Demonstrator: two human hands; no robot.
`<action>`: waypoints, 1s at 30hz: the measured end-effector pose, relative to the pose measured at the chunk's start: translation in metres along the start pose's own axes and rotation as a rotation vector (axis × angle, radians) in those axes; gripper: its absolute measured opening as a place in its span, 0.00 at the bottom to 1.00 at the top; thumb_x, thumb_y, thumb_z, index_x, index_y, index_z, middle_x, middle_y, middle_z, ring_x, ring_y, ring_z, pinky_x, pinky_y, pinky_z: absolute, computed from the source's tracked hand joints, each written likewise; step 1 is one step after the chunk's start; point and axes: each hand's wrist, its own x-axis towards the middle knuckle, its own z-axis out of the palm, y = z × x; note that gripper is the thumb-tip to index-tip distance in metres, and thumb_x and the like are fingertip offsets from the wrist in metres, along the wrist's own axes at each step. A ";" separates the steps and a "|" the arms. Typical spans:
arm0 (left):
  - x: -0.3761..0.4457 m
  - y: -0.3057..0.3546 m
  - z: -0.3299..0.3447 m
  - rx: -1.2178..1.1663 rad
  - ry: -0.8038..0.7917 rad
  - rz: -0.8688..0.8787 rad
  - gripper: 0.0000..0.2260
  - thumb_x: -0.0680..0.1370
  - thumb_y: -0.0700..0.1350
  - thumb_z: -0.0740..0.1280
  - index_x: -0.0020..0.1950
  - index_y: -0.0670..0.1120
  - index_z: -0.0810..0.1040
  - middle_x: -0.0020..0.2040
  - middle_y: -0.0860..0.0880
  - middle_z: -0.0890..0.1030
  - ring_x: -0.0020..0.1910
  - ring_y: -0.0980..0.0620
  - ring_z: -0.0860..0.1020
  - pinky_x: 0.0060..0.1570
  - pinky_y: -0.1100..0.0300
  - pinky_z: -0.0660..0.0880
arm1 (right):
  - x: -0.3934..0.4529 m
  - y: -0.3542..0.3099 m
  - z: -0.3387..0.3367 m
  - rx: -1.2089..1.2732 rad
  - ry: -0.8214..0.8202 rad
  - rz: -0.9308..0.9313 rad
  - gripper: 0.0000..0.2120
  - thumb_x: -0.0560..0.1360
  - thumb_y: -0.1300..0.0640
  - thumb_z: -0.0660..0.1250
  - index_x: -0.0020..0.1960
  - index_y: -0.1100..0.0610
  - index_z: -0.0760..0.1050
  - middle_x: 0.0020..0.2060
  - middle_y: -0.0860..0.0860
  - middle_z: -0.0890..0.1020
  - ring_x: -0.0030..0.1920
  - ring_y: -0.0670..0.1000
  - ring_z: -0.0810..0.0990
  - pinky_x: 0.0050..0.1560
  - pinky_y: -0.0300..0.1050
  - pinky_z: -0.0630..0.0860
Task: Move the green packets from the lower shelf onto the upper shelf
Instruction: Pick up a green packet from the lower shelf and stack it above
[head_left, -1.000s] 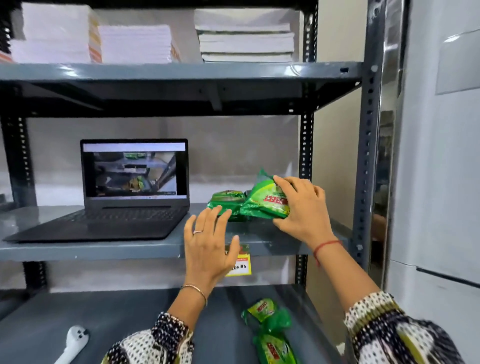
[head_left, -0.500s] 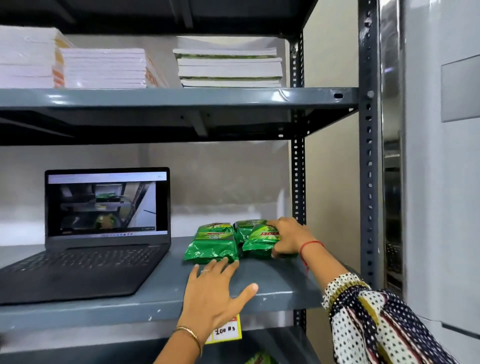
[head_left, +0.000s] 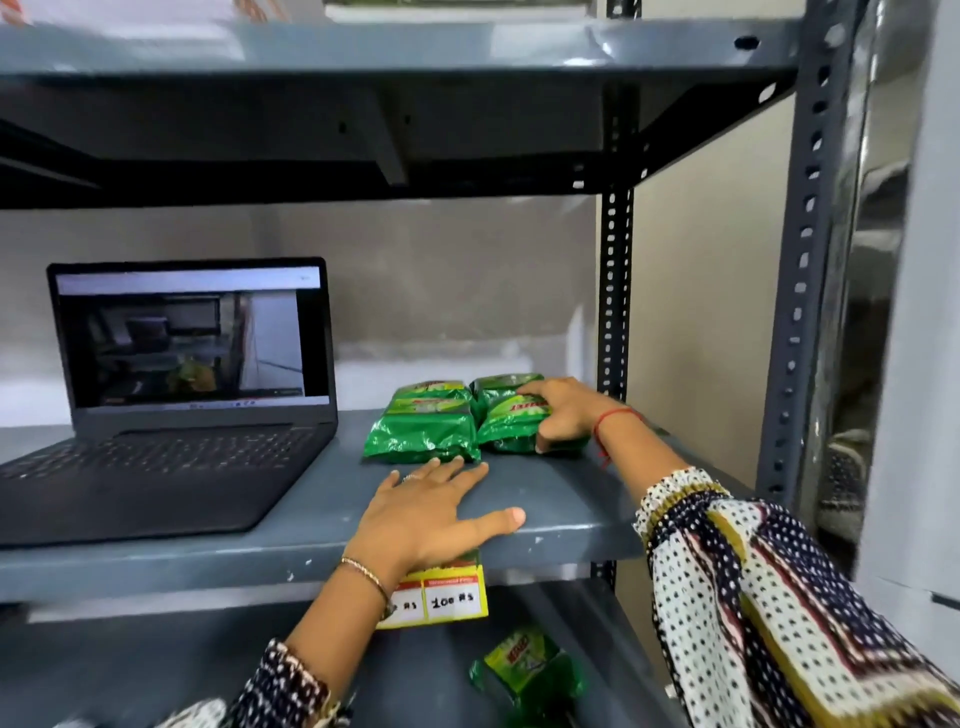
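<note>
Three green packets sit clustered on the upper shelf (head_left: 545, 499) at about 1 o'clock from the frame's centre: a front-left packet (head_left: 423, 434), a front-right packet (head_left: 511, 423), and a rear packet (head_left: 501, 385) behind the pair, all touching. The right hand (head_left: 563, 410) rests on the front-right packet, fingers curled over its top and thumb pressed against its near right end. The left hand (head_left: 428, 514) lies flat on the shelf just in front of the front-left packet, fingers together, their tips just short of its edge, thumb spread out to the right. At 5 o'clock, another green packet (head_left: 524, 662) lies on the lower shelf (head_left: 156, 670). At 9 o'clock an open laptop (head_left: 171, 405) stands on the upper shelf. A yellow price label (head_left: 447, 597) hangs from the shelf's front edge, under the left wrist.
</note>
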 end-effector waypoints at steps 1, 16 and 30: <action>-0.001 0.000 0.001 -0.003 -0.002 -0.001 0.39 0.69 0.77 0.47 0.77 0.63 0.49 0.79 0.57 0.50 0.78 0.53 0.48 0.75 0.44 0.45 | 0.001 0.000 0.002 0.006 -0.014 -0.001 0.41 0.65 0.62 0.76 0.75 0.53 0.63 0.68 0.57 0.72 0.65 0.58 0.72 0.58 0.41 0.69; 0.003 -0.001 0.002 0.014 0.028 0.007 0.41 0.68 0.78 0.45 0.77 0.62 0.50 0.80 0.56 0.51 0.78 0.52 0.49 0.75 0.44 0.47 | -0.006 -0.009 0.017 -0.054 0.155 -0.126 0.51 0.64 0.47 0.76 0.77 0.46 0.50 0.79 0.48 0.50 0.78 0.52 0.46 0.75 0.65 0.47; -0.019 -0.005 0.025 -0.028 0.568 0.091 0.27 0.70 0.60 0.60 0.68 0.54 0.71 0.67 0.48 0.74 0.62 0.43 0.75 0.51 0.52 0.72 | -0.110 -0.081 0.087 -0.020 0.778 -0.226 0.33 0.74 0.43 0.57 0.77 0.49 0.56 0.78 0.51 0.55 0.78 0.54 0.50 0.75 0.63 0.45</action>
